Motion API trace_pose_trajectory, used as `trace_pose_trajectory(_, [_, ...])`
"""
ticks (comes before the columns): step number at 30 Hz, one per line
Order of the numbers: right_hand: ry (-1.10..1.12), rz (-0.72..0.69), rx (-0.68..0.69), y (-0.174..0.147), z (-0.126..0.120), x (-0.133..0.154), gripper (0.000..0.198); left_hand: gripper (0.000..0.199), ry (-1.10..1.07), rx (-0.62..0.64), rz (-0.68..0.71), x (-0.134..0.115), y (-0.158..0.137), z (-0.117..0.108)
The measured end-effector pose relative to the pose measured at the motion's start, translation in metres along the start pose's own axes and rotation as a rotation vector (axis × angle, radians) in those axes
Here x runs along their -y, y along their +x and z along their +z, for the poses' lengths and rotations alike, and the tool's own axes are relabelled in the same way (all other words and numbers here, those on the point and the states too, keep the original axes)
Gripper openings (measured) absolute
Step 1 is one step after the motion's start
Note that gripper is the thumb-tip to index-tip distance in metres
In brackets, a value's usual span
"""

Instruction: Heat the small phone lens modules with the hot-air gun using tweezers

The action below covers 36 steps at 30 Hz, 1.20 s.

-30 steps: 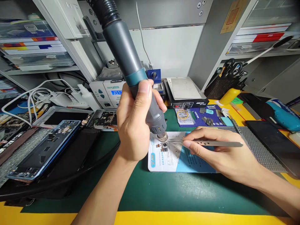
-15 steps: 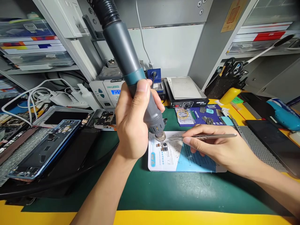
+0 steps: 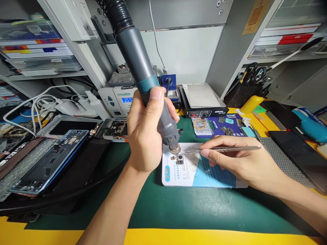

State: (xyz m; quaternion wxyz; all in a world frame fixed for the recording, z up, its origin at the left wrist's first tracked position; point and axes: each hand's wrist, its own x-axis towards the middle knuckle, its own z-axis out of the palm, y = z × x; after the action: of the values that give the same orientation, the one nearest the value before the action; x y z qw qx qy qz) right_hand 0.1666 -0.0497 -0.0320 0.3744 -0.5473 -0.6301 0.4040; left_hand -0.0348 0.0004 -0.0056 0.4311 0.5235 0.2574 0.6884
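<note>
Wrapped around the dark grey handle of a hot air gun (image 3: 136, 58), my left hand (image 3: 146, 132) tilts its round metal nozzle (image 3: 175, 148) down over a white and blue printed card (image 3: 204, 173). Metal tweezers (image 3: 230, 149) are pinched in my right hand (image 3: 237, 161), their tips pointing left close to the nozzle. A small phone camera module (image 3: 180, 159) with two dark lenses lies on the card, just below the nozzle and tweezer tips. Whether the tips touch anything is hard to make out.
Behind my left hand stands a hot air station (image 3: 116, 100) with a lit display. A flat heating plate (image 3: 203, 98) is at the back. An opened phone frame (image 3: 51, 160) and a thick black hose (image 3: 84, 190) lie left; a perforated grey mat (image 3: 283, 163) and dark phone (image 3: 301, 156) lie right.
The whole view has shifted very slightly. Both hands, the hot air gun and the tweezers keep nearly the same place over the card.
</note>
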Motion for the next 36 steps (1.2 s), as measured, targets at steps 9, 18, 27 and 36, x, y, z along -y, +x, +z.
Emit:
trace_pose_trajectory(9, [0.007, -0.030, -0.028, 0.0012, 0.0008, 0.0043, 0.022, 0.032, -0.012, 0.009, 0.015, 0.0028, 0.0013, -0.0028])
trace_pose_trajectory(18, [-0.004, -0.023, -0.027, 0.0004, -0.0005, 0.0044, 0.026, 0.030, -0.017, -0.007, 0.002, 0.0017, 0.0003, -0.0012])
trace_pose_trajectory(27, [-0.057, -0.032, -0.023, -0.0012, -0.0025, 0.0046, 0.027, 0.031, -0.013, -0.012, -0.010, -0.0004, -0.0011, -0.0003])
trace_pose_trajectory(36, [-0.104, -0.059, -0.027, 0.0011, -0.0016, 0.0052, 0.023, 0.028, -0.015, -0.008, -0.011, -0.0024, -0.0004, -0.0002])
